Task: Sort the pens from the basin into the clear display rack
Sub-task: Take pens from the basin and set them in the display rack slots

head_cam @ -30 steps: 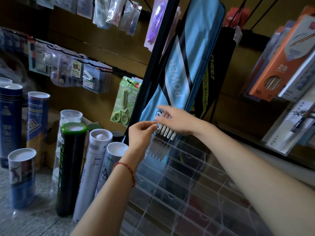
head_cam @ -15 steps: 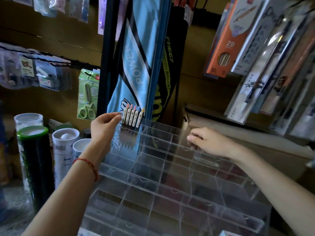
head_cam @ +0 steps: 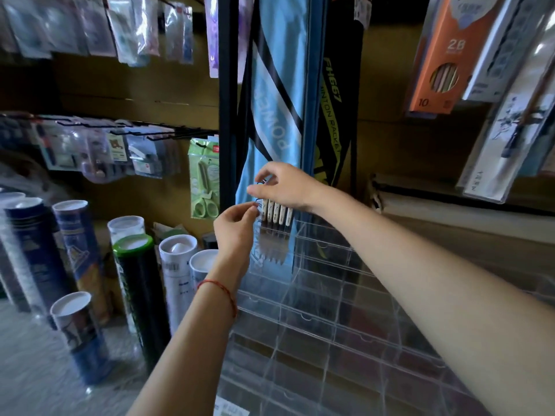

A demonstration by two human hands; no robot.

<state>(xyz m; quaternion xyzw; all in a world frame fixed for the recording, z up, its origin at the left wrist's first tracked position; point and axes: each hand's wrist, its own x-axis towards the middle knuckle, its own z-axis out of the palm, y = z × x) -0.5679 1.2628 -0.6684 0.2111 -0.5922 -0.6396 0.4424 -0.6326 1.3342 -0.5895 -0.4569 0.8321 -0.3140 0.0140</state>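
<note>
A: Where are the pens (head_cam: 276,212) being kept?
B: Upright in a row, in the top left compartment of the clear rack (head_cam: 330,298) — their tops are being gripped by the right hand (head_cam: 285,187), fingers curled over them.
A: And the left hand (head_cam: 235,226)?
B: Thumb and forefinger are being pressed together just beside the leftmost pen — whether anything is being pinched cannot be told.
</note>
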